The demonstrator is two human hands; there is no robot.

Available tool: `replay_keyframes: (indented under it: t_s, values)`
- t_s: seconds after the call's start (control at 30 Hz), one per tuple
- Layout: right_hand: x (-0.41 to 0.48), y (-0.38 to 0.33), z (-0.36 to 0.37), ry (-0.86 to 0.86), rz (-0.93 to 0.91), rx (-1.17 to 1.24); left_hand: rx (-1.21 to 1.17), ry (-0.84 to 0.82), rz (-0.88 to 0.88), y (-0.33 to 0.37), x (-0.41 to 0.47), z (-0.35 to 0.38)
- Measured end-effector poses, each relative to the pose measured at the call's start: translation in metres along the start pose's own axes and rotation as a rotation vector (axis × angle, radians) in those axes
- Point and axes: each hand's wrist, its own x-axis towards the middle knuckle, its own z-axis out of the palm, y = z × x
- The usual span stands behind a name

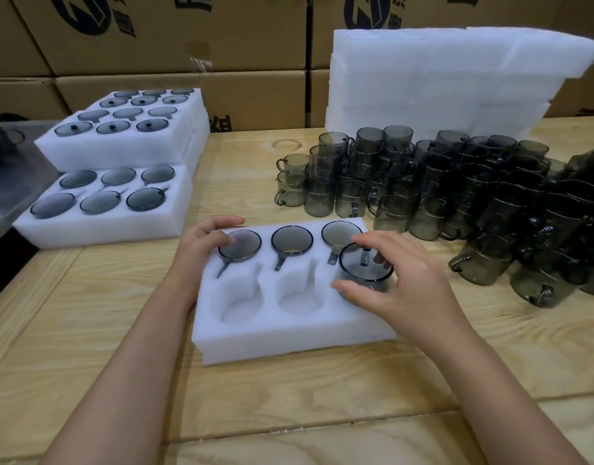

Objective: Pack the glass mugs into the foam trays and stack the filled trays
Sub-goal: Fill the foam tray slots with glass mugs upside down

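The smoky glass mug (pixel 366 268) stood partway down in the near right pocket of the foam tray (pixel 289 333). My right hand (pixel 401 283) arched over it, thumb and fingers (pixel 342 287) gripping its rim and wall. Three mugs (pixel 291 240) filled the far row. My left hand (pixel 198 245) rested on the tray's far left corner, loosely spread, holding nothing. The tray lay on the wooden desk (pixel 121 330), with loose mugs (pixel 440 182) crowded to the right.

Front-right pocket hidden by right hand (pixel 399 286) & held mug (pixel 356 265); dark obj (pixel 4 142), left edge: blurred, cropped, maybe glassware.
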Motion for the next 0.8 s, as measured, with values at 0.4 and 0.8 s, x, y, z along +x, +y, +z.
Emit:
replay_keyframes:
  t_s: [0.4, 0.8]
  values:
    - [-0.005, 0.018, 0.005, -0.269, 0.076, 0.180, 0.655, -0.535, 0.355, 0.046, -0.054, 0.076]
    - [-0.007, 0.025, 0.001, -0.588, 0.131, -0.159, 1.516, -0.675, 0.503, 0.010, -0.072, 0.102]
